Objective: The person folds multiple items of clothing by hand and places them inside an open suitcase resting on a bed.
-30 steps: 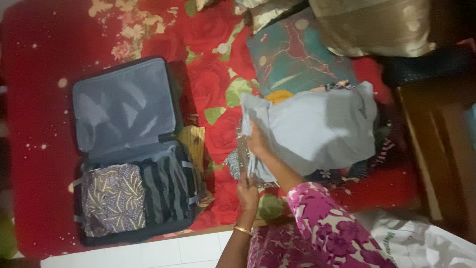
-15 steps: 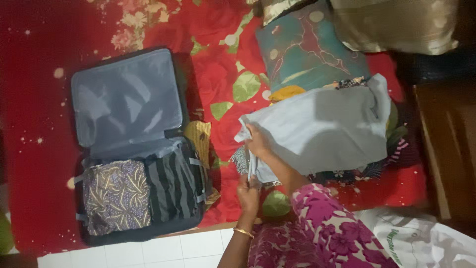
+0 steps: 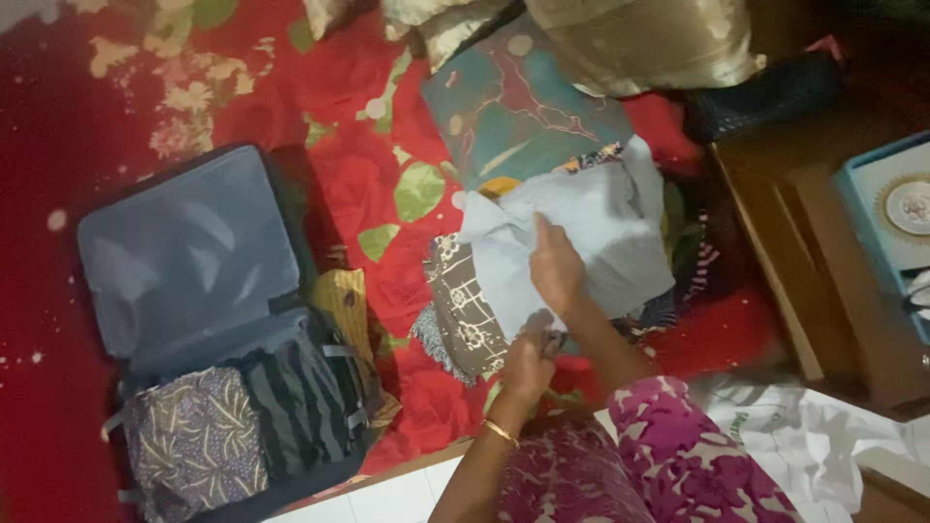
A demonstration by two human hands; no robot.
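A light grey-blue garment lies on a pile of clothes on the red floral bedspread. My right hand rests on the middle of the garment and pinches its cloth. My left hand, with a gold bangle at the wrist, grips the garment's near edge. A brown patterned cloth lies just under and left of the garment. A teal patterned cloth lies beyond it.
An open dark suitcase lies at the left, with a folded patterned cloth and a striped cloth in its near half. A wooden piece of furniture stands at the right with a blue box on it. Golden pillows lie at the top.
The grey-blue garment looks smaller and more gathered than before. My right hand has moved further onto its middle. The view has shifted slightly.
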